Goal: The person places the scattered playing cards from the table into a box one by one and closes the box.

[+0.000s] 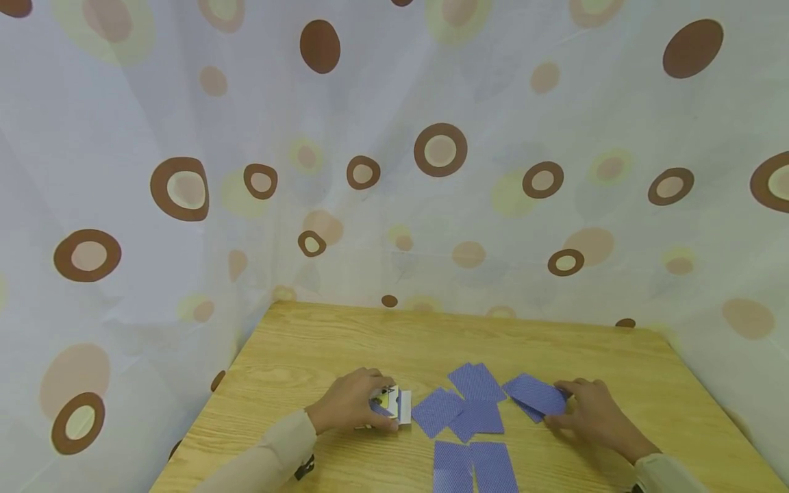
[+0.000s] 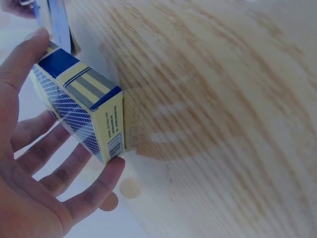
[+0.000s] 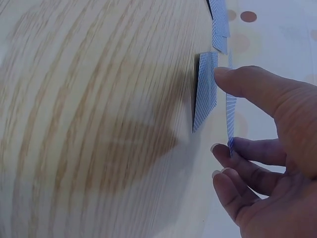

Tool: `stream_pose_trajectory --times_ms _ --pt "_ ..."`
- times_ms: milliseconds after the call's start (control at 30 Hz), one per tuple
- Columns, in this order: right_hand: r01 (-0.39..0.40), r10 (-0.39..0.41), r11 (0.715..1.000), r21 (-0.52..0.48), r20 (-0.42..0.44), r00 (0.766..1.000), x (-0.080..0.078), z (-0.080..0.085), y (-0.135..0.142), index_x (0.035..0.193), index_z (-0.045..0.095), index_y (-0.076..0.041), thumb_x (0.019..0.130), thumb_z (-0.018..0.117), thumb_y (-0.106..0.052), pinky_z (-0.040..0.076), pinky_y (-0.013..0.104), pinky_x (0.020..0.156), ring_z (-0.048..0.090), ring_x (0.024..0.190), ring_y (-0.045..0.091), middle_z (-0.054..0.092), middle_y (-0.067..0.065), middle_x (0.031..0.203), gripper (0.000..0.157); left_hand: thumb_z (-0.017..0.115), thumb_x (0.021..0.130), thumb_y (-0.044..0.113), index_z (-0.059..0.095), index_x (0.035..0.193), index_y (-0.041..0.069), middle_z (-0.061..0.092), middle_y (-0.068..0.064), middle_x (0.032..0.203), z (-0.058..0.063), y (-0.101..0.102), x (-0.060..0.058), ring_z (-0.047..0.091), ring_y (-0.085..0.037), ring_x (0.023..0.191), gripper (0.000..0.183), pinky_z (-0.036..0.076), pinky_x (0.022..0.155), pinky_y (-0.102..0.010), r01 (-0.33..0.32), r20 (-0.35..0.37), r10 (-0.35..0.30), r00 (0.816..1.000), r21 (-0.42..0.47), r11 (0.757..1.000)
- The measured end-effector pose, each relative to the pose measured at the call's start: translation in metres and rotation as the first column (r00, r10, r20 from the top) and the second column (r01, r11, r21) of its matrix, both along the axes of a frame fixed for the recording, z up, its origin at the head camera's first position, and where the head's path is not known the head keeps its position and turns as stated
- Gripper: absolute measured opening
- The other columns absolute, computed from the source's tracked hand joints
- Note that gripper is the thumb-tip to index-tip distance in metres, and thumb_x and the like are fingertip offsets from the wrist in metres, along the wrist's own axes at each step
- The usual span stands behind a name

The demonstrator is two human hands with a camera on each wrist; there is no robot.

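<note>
My left hand [image 1: 354, 402] grips a playing-card box [image 1: 388, 402], thumb on one side and fingers on the other. The box has a blue patterned back and a cream side with a barcode, seen in the left wrist view on the card box [image 2: 74, 104]. A white flap [image 1: 405, 407] stands out at its right end. On the right, my right hand [image 1: 593, 414] pinches a blue-backed playing card [image 1: 539, 393] between thumb and fingers. In the right wrist view that card [image 3: 231, 116] is nearly edge-on, beside another card [image 3: 205, 89] lower down.
Several blue-backed cards lie face down between the hands: an overlapping group [image 1: 477, 381] with cards [image 1: 434, 412] at its left, and two cards [image 1: 453, 468] nearer the front edge. A spotted curtain [image 1: 394, 205] surrounds the wooden table [image 1: 333, 335] at back and sides.
</note>
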State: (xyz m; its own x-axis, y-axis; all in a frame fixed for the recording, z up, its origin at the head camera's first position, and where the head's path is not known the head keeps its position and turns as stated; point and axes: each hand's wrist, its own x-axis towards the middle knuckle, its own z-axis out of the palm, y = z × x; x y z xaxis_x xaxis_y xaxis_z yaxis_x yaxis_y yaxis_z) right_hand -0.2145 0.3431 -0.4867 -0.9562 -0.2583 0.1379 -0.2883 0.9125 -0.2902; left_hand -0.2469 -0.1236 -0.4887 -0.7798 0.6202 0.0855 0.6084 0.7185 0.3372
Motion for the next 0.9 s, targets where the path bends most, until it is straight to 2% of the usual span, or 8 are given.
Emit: stream_pose_trajectory --times_ms 167,333,633,733,900 --pt "-0.011 0.011 1.0 -0.028 0.003 1.0 -0.001 0.0 -0.003 0.118 0.071 0.008 0.075 0.09 -0.043 0.043 0.052 0.083 0.062 0.095 0.034 0.071 0.018 0.108 0.069 0.081 0.077 0.067 0.066 0.139 0.014 0.065 -0.003 0.131 0.001 0.0 -0.001 0.061 -0.015 0.109 0.083 0.053 0.085 -0.032 -0.002 0.004 0.002 1.0 -0.004 1.0" --pt "-0.011 0.011 0.999 -0.049 0.011 1.0 0.0 0.002 -0.009 0.119 0.07 0.009 0.073 0.092 -0.042 0.044 0.047 0.08 0.057 0.09 0.029 0.07 0.01 0.099 0.071 0.08 0.076 0.068 0.066 0.139 0.016 0.065 -0.001 0.129 0.0 0.0 -0.001 0.059 -0.011 0.105 0.083 0.052 0.083 -0.03 -0.005 0.011 0.005 1.0 -0.005 1.0" --pt "-0.014 0.014 0.998 -0.06 0.0 1.0 0.002 0.006 -0.017 0.119 0.072 0.006 0.074 0.091 -0.041 0.046 0.048 0.079 0.056 0.094 0.032 0.068 0.01 0.1 0.067 0.08 0.076 0.068 0.066 0.139 0.015 0.065 -0.002 0.129 0.002 0.0 0.0 0.06 -0.011 0.106 0.083 0.052 0.083 -0.03 0.003 -0.001 -0.003 1.0 -0.006 1.0" --pt "-0.011 0.012 0.998 -0.058 0.017 1.0 0.001 0.007 -0.02 0.119 0.072 0.004 0.075 0.091 -0.042 0.045 0.048 0.08 0.055 0.094 0.03 0.066 0.006 0.098 0.067 0.079 0.076 0.069 0.066 0.139 0.015 0.065 -0.002 0.129 0.001 0.0 0.0 0.06 -0.011 0.106 0.084 0.052 0.083 -0.029 0.003 0.002 -0.003 1.0 -0.009 1.0" --pt "-0.015 0.018 0.997 -0.071 0.04 0.999 0.001 0.009 -0.025 0.123 0.071 0.003 0.076 0.09 -0.043 0.046 0.051 0.082 0.054 0.099 0.033 0.066 0.009 0.104 0.069 0.079 0.077 0.068 0.066 0.139 0.015 0.065 -0.002 0.13 0.001 0.0 0.0 0.06 -0.012 0.107 0.083 0.053 0.084 -0.03 0.004 0.0 -0.004 1.0 -0.009 1.0"
